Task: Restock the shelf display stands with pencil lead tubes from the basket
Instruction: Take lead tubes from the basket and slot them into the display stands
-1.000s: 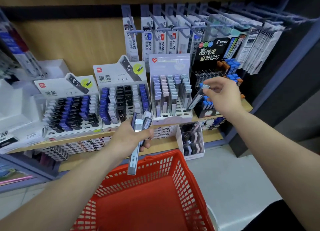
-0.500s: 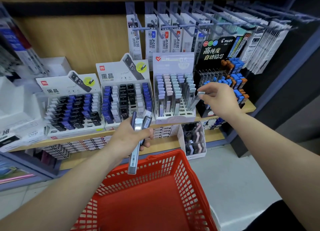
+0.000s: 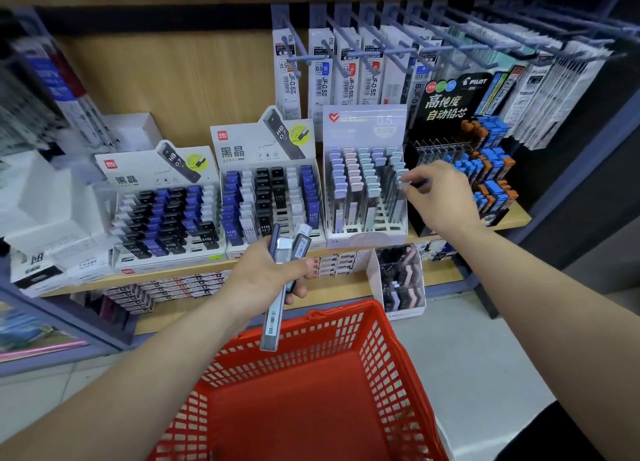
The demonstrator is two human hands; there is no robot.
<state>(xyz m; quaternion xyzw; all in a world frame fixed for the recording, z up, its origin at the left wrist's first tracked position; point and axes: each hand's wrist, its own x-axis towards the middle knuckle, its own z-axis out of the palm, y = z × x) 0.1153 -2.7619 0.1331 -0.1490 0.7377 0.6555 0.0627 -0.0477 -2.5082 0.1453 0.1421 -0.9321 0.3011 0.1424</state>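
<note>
In the centre of the frame the left hand [image 3: 263,277] grips a bundle of lead tubes [image 3: 284,249], fingers curled round them; their long axes run from upper right to lower left. The longest tube [image 3: 272,322], slim, grey and translucent with a barcode label, sticks out below the palm and points down over the rim of the red basket [image 3: 381,356] at bottom centre, while the capped ends of the others point up towards the shelf [image 3: 519,218]. Right of centre the right hand [image 3: 441,197] pinches the pale cap of a single tube [image 3: 400,201] between thumb and fingertips. This tube stands nearly upright, cap up, in the rightmost column of the pastel display stand [image 3: 363,124], whose header carries a red heart mark and "0.5". Its neighbours are clear grey tubes with lilac, pink and pale blue caps. To the left, two white Deli stands [image 3: 263,149] read "黑晶" and "HB 0.7", with black, blue and white tubes. On the right, a black Pilot stand [image 3: 446,104] reads "高纯度 自动铅芯". Hanging refill packs [image 3: 322,76] above are marked "JF-0.5".
</note>
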